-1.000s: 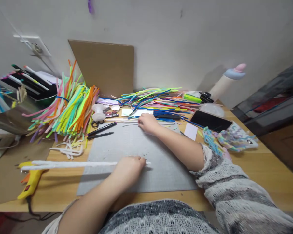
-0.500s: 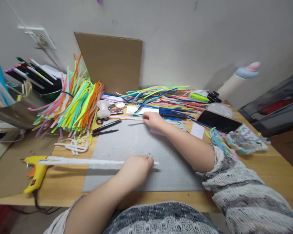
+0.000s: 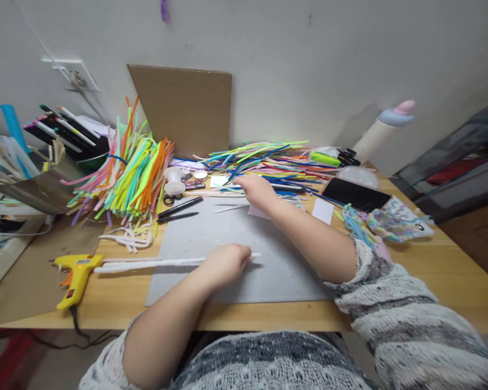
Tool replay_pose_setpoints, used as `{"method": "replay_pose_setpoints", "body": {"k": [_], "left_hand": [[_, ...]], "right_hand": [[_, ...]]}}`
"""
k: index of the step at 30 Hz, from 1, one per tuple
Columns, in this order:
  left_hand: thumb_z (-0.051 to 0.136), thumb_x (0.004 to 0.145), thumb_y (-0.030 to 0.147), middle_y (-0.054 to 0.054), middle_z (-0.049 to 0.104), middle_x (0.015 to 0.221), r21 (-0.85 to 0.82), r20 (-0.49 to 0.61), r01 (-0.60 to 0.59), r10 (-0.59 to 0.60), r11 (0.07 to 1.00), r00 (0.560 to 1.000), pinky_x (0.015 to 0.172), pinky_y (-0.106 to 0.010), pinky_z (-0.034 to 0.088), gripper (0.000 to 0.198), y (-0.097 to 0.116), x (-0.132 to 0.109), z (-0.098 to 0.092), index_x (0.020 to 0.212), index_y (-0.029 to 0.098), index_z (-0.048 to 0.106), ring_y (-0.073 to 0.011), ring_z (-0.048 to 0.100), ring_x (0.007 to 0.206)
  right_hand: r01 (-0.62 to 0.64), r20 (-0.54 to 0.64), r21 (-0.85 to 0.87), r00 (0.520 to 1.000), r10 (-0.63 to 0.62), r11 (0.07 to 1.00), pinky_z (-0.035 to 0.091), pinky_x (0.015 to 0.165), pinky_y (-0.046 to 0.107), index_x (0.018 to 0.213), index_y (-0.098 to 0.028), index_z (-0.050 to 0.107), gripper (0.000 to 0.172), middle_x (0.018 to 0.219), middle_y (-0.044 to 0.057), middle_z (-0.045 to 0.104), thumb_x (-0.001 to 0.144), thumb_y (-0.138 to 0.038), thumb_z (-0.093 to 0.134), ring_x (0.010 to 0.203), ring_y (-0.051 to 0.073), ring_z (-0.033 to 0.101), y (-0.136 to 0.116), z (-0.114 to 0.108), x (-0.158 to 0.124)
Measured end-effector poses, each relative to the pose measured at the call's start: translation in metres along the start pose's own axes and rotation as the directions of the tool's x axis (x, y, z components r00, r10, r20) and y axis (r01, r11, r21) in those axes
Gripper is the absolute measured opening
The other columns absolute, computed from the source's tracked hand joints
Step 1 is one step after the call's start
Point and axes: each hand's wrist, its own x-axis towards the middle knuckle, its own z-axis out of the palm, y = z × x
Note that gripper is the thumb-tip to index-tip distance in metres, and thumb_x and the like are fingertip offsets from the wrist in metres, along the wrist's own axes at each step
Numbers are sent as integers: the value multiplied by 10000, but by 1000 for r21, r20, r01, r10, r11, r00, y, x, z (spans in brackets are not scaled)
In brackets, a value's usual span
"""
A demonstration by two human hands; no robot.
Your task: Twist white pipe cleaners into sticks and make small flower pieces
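My left hand point(image 3: 225, 262) is closed around the right end of a long white pipe cleaner bundle point(image 3: 146, 263) that lies across the grey cutting mat point(image 3: 244, 249). My right hand point(image 3: 257, 190) reaches to the far edge of the mat, its fingers curled down among thin sticks and blue pipe cleaners point(image 3: 276, 187); what it grips is hidden. A heap of multicoloured pipe cleaners point(image 3: 264, 160) lies just beyond it.
A yellow glue gun point(image 3: 76, 273) lies at the left on the wooden table point(image 3: 451, 271). A bunch of coloured pipe cleaners point(image 3: 132, 170), two black pens point(image 3: 179, 208), scissors, a phone point(image 3: 355, 194), white scraps point(image 3: 128, 238) and a cardboard sheet point(image 3: 185, 108) surround the mat.
My right hand has moved slightly farther back toward the pipe cleaner heap. My left hand stays on the white bundle. The view has shifted a little.
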Motion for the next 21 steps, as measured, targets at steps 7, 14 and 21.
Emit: {"method": "replay_pose_setpoints", "body": {"k": [7,14,21], "left_hand": [[339,909,313,-28,608,719,-70,-105,-5,-2,998,994,555,-246,300,283,-4,-8,-19,740,189,529,-165,524,639],[330,911,309,-31,620,754,-117,-136,6,-22,993,990,613,-249,355,277,-4,-10,-25,787,191,547,-165,556,692],[368,877,250,-34,627,778,-58,-176,26,-36,998,984,636,-260,368,197,-6,-5,-21,785,201,535,-182,568,746]], "right_hand": [[96,-220,67,972,-79,993,337,647,260,853,-204,660,221,800,40,640,884,-302,465,761,158,546,-29,-53,-56],[197,-283,257,951,-121,946,385,642,245,972,-195,631,189,785,37,634,886,-214,464,721,133,553,-41,-58,-134],[158,-234,98,963,-132,983,331,634,262,816,-185,641,164,723,31,600,854,-226,487,689,138,501,-48,-34,-148]]}}
